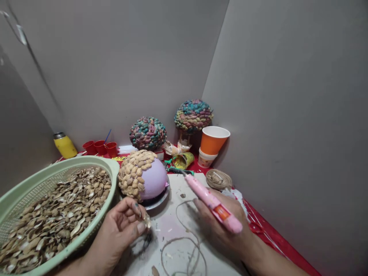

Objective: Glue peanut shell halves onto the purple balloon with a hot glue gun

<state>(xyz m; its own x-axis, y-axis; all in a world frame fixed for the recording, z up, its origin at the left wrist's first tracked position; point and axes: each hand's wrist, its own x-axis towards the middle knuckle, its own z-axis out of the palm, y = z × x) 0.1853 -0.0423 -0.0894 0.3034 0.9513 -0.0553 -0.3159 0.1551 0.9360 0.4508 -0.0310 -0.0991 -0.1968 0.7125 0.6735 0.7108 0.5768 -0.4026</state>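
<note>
My left hand [122,230] pinches a peanut shell [147,221], whose pale inner side shows. It is just in front of a lilac balloon [155,179] resting on a shallow metal dish [161,204]. Rows of peanut shells [135,172] cover the balloon's left and upper part; the right side is bare. In my right hand [221,222] is a pink hot glue gun [209,199], its nozzle pointing forward and left, apart from the balloon. Left of the balloon, a green colander [113,168] holds many loose shell halves.
Two colourful shell-covered domes [148,133] stand behind the balloon. An orange paper cup [214,141], a coil of twine [218,179] and a tipped yellow cup [184,160] are at right. Red cups [110,149] and a yellow jar [65,145] stand back left. Loose cord [184,239] loops across the board.
</note>
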